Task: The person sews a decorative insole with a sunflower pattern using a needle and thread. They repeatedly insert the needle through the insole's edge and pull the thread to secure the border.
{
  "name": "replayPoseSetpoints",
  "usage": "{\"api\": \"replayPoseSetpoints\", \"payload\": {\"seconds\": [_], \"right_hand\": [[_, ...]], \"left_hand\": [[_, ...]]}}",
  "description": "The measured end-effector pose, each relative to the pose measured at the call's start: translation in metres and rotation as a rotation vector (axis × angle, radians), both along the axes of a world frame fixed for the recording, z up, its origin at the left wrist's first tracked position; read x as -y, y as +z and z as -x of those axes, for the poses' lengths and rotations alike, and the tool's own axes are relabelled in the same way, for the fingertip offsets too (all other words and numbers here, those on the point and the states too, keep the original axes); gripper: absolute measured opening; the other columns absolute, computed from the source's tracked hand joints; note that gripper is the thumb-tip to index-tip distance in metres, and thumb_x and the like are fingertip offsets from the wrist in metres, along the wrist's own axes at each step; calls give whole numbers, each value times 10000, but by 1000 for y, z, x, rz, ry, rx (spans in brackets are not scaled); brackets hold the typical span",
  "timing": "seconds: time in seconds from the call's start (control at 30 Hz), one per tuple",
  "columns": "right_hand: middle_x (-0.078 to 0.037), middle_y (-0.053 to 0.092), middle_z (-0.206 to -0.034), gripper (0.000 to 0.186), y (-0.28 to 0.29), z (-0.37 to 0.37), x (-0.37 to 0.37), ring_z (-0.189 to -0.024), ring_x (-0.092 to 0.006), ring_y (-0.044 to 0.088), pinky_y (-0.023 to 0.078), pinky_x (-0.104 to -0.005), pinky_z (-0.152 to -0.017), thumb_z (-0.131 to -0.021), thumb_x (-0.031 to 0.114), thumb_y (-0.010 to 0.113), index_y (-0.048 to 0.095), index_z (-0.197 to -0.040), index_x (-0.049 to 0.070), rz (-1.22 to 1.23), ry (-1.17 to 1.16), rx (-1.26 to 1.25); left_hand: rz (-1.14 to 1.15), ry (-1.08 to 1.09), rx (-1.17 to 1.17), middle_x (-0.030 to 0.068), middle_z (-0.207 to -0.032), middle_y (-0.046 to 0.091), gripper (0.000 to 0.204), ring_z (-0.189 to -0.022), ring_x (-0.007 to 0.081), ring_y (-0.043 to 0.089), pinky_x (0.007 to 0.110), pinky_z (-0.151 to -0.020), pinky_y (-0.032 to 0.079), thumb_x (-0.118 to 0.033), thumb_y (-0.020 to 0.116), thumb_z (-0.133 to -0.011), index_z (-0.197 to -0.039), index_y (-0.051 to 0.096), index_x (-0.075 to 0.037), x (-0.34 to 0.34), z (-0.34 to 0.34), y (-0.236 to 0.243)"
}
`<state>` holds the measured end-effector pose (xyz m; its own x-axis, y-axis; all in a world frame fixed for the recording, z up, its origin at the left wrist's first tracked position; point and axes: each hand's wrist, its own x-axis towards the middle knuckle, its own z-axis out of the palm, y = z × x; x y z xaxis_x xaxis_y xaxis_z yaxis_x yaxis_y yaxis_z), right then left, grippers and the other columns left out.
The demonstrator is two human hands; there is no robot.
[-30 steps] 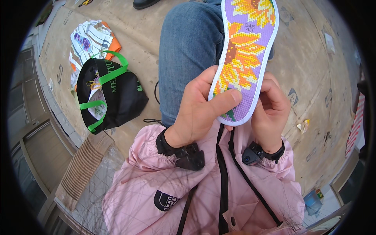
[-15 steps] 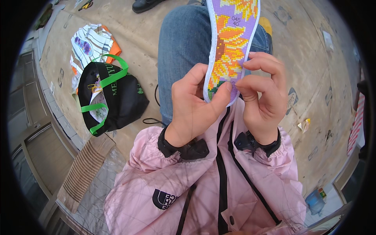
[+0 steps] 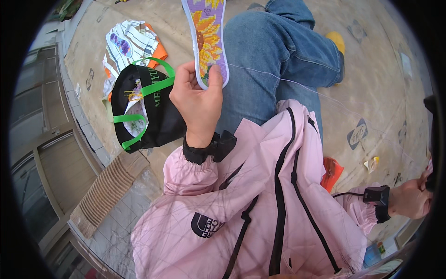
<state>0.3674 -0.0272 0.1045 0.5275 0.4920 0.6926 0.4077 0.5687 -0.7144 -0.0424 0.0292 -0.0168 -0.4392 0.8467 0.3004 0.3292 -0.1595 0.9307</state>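
At upper centre, the left hand [image 3: 199, 104] grips the near end of a purple insole [image 3: 209, 44] with yellow flowers, thumb on top; pale thread [image 3: 278, 78] runs from it across blue jeans [image 3: 260, 51] toward the right; the right hand [image 3: 410, 200] is at the right edge, its grip impossible to tell; leftward sit a black bag [image 3: 162, 114] and striped cloth [image 3: 141, 33]
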Motion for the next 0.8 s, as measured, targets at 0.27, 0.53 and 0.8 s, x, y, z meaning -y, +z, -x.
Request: {"api": "replayPoseSetpoints", "payload": {"seconds": [0.27,0.53,0.8], "right_hand": [[-118,566,-797,260,-51,182,-18,-665,-194,561,440,-261,-566,-696,-160,658,670,-902,-2,381,413,414],[-80,515,-690,284,-58,203,-19,-543,-179,524,403,-277,-467,-651,-121,693,697,-904,8,406,428,443],[-82,505,-683,272,-58,202,-20,-544,-181,523,401,-279,-465,-650,-120,693,689,-893,4,405,427,452]], "left_hand": [[114,-374,517,94,-943,666,230,-822,90,619,220,-741,497,16,686,-839,-1010,536,48,32,-54,47],[98,-435,499,93,-968,661,234,-876,95,611,224,-794,480,38,685,-828,-1008,535,36,38,-62,52],[60,-448,433,93,-956,660,238,-866,90,609,216,-791,474,42,688,-823,-1003,532,37,40,-62,50]]}}
